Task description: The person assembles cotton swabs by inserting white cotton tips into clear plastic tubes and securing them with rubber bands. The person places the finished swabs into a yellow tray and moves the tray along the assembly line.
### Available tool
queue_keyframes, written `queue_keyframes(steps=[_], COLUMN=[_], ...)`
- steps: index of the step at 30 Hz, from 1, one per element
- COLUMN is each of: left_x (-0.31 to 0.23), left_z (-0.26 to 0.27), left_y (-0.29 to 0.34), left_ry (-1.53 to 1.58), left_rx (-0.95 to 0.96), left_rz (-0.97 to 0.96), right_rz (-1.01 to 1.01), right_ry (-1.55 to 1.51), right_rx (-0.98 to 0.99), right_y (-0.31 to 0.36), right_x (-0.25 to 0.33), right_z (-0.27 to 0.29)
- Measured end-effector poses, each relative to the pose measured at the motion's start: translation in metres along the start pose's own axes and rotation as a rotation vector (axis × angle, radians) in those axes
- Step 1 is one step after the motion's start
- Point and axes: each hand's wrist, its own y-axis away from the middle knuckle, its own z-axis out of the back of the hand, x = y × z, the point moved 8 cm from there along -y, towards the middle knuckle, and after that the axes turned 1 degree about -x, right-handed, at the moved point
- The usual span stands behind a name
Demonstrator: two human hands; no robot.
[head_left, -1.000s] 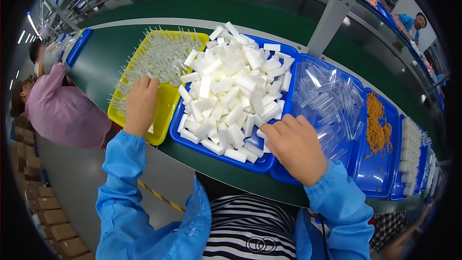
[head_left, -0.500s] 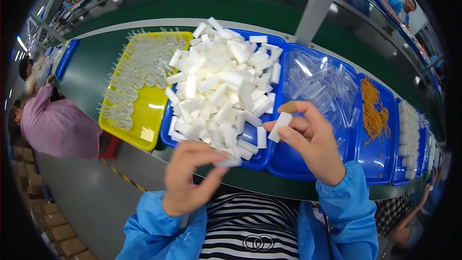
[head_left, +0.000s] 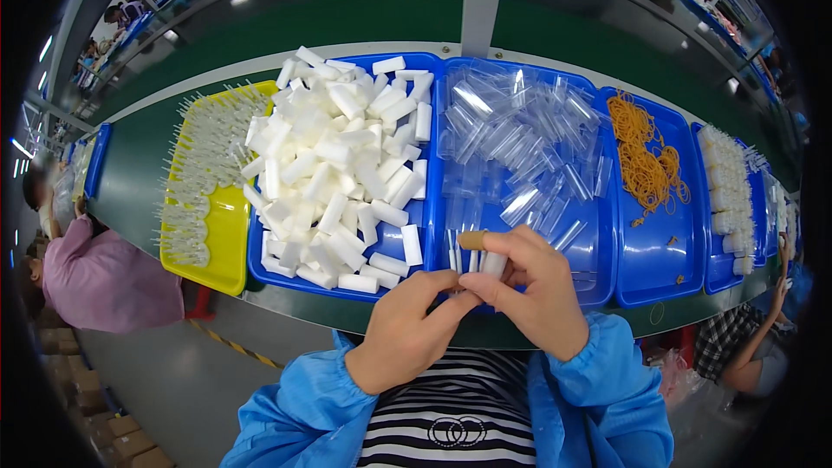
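My left hand (head_left: 406, 329) and my right hand (head_left: 544, 303) meet above the front edge of the blue tray (head_left: 598, 284) of clear plastic tubes (head_left: 533, 139). Between the fingers of my right hand is a small white block (head_left: 494, 263), partly covered; a tan finger cot (head_left: 472, 240) sits on the index finger. The left thumb and fingers are pinched together by the right fingertips, and what they hold is hidden. Just left, a heap of white blocks (head_left: 334, 156) fills another blue tray (head_left: 433, 65).
At left, a yellow tray (head_left: 227, 238) holds many clear thin-stemmed pieces (head_left: 208, 147). To the right, a blue tray (head_left: 641, 273) contains orange rubber bands (head_left: 637, 134), with white pieces (head_left: 728, 199) beyond. A metal post (head_left: 481, 0) rises behind; a person in pink (head_left: 113, 277) sits at far left.
My two hands have come together; the left moved right from the white blocks. My view has shifted to the right, so the trays appear farther left.
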Motion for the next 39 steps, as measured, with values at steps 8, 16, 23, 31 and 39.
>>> queue_keyframes(steps=[8,16,23,31,39], left_x=[0.006,-0.007,0.011,0.023,0.037], left_z=[-0.005,-0.002,0.009,0.029,0.058], left_y=[0.001,0.008,0.015,0.05,0.082], left_ry=[-0.005,0.187,0.219,0.256,-0.042], left_rx=[-0.003,0.097,-0.102,-0.293,-0.463], left_rz=[0.021,-0.021,0.108,0.044,0.003], right_rz=[0.114,0.071,0.302,0.519,0.725], right_ry=[0.008,-0.041,0.179,0.467,1.067], right_rx=[0.069,-0.131,-0.097,0.094,0.044], right_y=[0.006,-0.006,0.008,0.009,-0.04], right_x=[0.003,-0.01,0.012,0.033,0.04], right_z=[0.006,0.041,0.019,-0.024,-0.086])
